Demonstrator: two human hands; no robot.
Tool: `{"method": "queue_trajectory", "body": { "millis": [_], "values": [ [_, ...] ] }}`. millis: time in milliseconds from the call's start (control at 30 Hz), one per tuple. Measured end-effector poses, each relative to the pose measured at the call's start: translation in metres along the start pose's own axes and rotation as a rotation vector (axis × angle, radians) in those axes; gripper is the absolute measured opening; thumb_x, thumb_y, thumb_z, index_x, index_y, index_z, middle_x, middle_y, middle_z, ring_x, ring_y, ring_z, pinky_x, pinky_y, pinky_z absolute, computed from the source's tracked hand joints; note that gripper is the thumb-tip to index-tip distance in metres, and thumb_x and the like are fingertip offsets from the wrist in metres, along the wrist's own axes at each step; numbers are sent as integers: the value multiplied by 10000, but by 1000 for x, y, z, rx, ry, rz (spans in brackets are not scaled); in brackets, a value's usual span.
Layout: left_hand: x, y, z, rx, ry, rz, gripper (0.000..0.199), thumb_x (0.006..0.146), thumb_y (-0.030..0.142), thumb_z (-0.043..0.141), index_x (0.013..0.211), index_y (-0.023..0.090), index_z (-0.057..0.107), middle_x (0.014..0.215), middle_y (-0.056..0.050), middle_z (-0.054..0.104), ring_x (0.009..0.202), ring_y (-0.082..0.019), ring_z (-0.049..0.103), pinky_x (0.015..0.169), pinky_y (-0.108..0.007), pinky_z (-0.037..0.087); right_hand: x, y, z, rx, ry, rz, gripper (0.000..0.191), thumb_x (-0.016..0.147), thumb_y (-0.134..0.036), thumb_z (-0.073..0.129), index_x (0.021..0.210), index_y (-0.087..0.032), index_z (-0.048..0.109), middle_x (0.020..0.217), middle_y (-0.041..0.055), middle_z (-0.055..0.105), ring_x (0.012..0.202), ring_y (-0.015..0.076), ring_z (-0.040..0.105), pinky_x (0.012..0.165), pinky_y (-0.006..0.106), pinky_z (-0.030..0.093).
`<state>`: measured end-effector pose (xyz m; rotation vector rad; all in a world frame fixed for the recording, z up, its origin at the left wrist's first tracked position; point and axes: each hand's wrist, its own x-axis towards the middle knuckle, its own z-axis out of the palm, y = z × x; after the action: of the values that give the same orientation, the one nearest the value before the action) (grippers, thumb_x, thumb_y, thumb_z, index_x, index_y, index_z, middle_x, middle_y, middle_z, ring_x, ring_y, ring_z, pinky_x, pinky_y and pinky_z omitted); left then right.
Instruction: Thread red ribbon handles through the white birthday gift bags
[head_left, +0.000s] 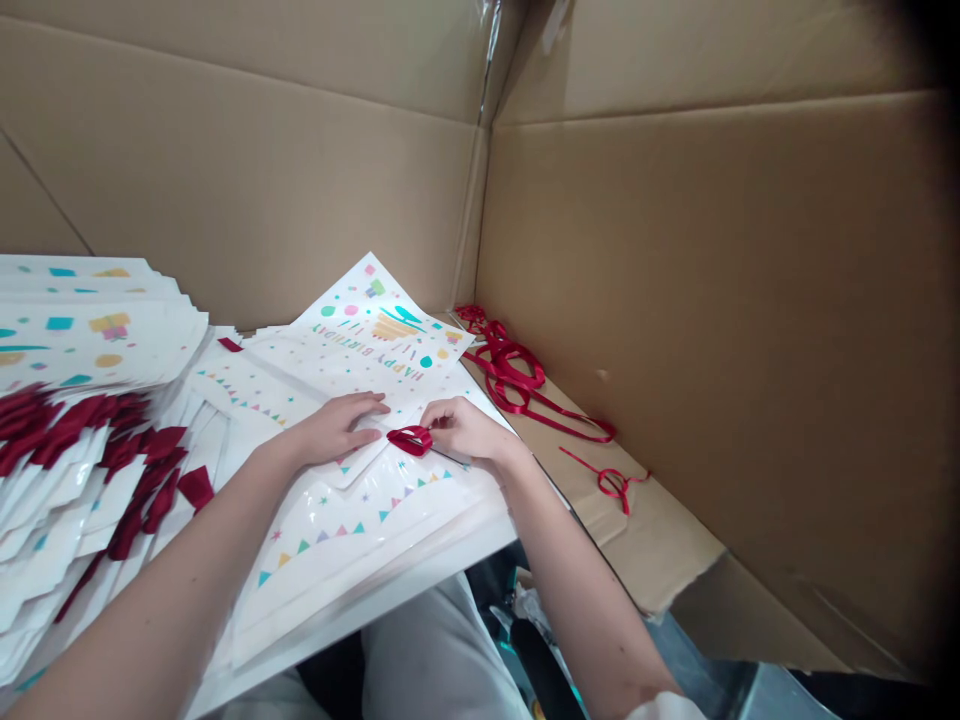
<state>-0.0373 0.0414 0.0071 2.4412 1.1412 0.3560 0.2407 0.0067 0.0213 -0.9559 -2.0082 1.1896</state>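
Observation:
A white card printed with colourful birthday shapes [379,320] lies angled on a stack of similar printed sheets [330,545]. My left hand [337,428] rests on it with fingers stretched out, its thumb beside a loop of red ribbon [409,440]. In a pinch of thumb and fingers, my right hand [457,428] grips that red ribbon at the loop's right side. A thin dark line runs from under the right hand; what it is I cannot make out.
To the left are piled printed bags [97,325] and white pieces with dark red ribbon ends [150,450]. Loose red ribbon [517,370] and a small ribbon coil [613,485] lie on cardboard at right. Tall cardboard walls [675,260] stand behind and right.

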Motion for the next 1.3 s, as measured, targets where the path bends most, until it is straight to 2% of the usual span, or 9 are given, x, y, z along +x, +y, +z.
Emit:
{"method": "queue_trajectory", "body": {
  "millis": [67,167,300,433,533,733,900,1167,1300],
  "values": [
    [0,-2,1,6,-3,-2,567,935,583,502,1388,255,596,1584,-81,441,1474,-316,378,1225,-492,306,1,-1,2,3,15,34,166,803,-146,579,837,-151,741,831,31,724,748,144,615,700,239,461],
    [0,1,1,24,-22,-1,538,942,543,511,1400,272,586,1597,-76,421,1482,-319,361,1228,-512,290,5,2,5,-98,116,51,217,819,-140,561,937,-165,741,910,34,732,817,153,631,769,253,466],
    [1,15,-2,32,-17,25,506,906,418,570,1393,281,595,1578,-72,447,1468,-334,374,1216,-531,307,14,12,10,-281,238,28,264,792,-95,553,1000,-183,689,888,13,693,795,148,598,752,258,437],
    [3,33,1,-43,1,118,521,831,200,533,1339,267,631,1494,-60,535,1400,-286,456,1185,-445,388,18,19,16,-391,263,6,207,800,-108,569,968,-195,653,828,6,654,840,170,567,746,264,410],
    [4,41,5,-109,-2,164,487,800,117,475,1221,239,686,1392,-67,604,1311,-251,531,1136,-385,442,19,20,18,-458,258,22,151,821,-151,596,952,-205,650,804,13,644,884,191,548,762,277,402],
    [5,44,5,-167,-4,156,309,904,225,499,1085,247,749,1308,-61,643,1217,-233,580,1095,-363,458,19,18,18,-506,270,20,145,844,-162,592,973,-196,650,850,31,644,904,198,534,776,288,403],
    [7,39,6,-158,-14,162,321,990,341,462,1081,272,761,1216,-58,657,1163,-216,584,1064,-355,455,18,15,18,-510,271,29,161,843,-149,594,987,-194,650,854,32,626,914,199,521,791,290,406],
    [3,38,7,-38,3,146,379,1011,385,413,1197,284,727,1404,-74,571,1336,-265,479,1169,-426,386,16,13,15,-497,279,36,201,841,-135,596,1028,-183,655,863,33,630,934,200,530,805,289,409],
    [2,38,6,-31,-15,116,388,1011,370,399,1236,299,707,1468,-58,535,1380,-264,452,1201,-444,354,-18,1,1,-414,193,61,264,835,-95,542,1037,-186,685,916,36,670,862,178,580,781,280,427]
  ]
}}
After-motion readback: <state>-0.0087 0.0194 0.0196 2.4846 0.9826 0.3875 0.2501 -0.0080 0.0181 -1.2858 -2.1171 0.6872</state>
